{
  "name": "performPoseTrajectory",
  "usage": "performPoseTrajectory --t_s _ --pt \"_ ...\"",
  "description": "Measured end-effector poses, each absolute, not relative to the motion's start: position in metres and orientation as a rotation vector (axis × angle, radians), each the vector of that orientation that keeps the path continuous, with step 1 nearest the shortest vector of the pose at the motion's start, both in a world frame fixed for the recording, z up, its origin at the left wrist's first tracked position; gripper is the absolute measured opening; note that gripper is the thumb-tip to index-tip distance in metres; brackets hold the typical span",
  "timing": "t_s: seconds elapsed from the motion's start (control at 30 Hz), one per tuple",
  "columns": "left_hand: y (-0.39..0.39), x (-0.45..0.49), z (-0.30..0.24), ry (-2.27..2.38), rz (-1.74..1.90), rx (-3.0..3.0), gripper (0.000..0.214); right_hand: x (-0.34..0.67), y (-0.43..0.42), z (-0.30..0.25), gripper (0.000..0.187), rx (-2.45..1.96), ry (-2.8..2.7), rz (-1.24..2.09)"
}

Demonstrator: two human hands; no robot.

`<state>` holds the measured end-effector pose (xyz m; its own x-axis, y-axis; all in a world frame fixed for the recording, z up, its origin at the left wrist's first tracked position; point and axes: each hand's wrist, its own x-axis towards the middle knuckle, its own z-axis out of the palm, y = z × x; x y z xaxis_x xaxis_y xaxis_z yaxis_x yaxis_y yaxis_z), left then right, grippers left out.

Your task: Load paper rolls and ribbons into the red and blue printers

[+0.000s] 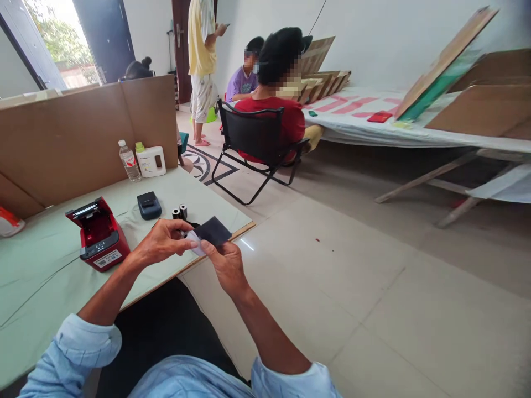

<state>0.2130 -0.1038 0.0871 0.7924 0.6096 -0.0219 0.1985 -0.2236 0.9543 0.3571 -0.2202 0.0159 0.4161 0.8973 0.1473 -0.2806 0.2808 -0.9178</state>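
A dark sheet (214,230) and white slip (193,241), probably light, bendy and best held by their edges, are sitting between the left hand (164,242), pinching the slip, and the right hand (227,266), seemingly grasping both. Left of them, a red printer (103,243) is standing.

You receive daylight from the open doorway (66,41) at upper left, where the view is nearly white. The room is quite bright, but dark shadow lies beneath the cloth-covered worktop (352,137) at right. Your floor (373,287) shows a small glare streak. Wide-lens distortion tilts the dark door (105,41).
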Motion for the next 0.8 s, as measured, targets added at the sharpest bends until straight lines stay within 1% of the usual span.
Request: performPoseTrajectory --t_s 0.07,0.13,0.5,0.67,0.8 --pt "-0.11 0.203 0.081 0.616 0.464 1.715 0.06 0.35 -0.221 0.018 0.044 -1.025 -0.738 0.892" --pt "-0.116 0.194 0.078 0.602 0.48 1.65 0.063 0.346 -0.223 0.018 0.042 -1.048 -0.741 0.895" --pt "-0.136 0.162 0.073 0.608 0.56 1.551 0.054 0.322 -0.23 0.024 0.03 -1.116 -0.787 0.863" --pt "-0.139 0.154 0.072 0.632 0.567 1.536 0.051 0.317 -0.229 0.023 0.029 -1.148 -0.816 0.86" --pt "-0.142 0.15 0.075 0.632 0.564 1.566 0.047 0.315 -0.23 0.021 0.027 -1.204 -0.872 0.789"
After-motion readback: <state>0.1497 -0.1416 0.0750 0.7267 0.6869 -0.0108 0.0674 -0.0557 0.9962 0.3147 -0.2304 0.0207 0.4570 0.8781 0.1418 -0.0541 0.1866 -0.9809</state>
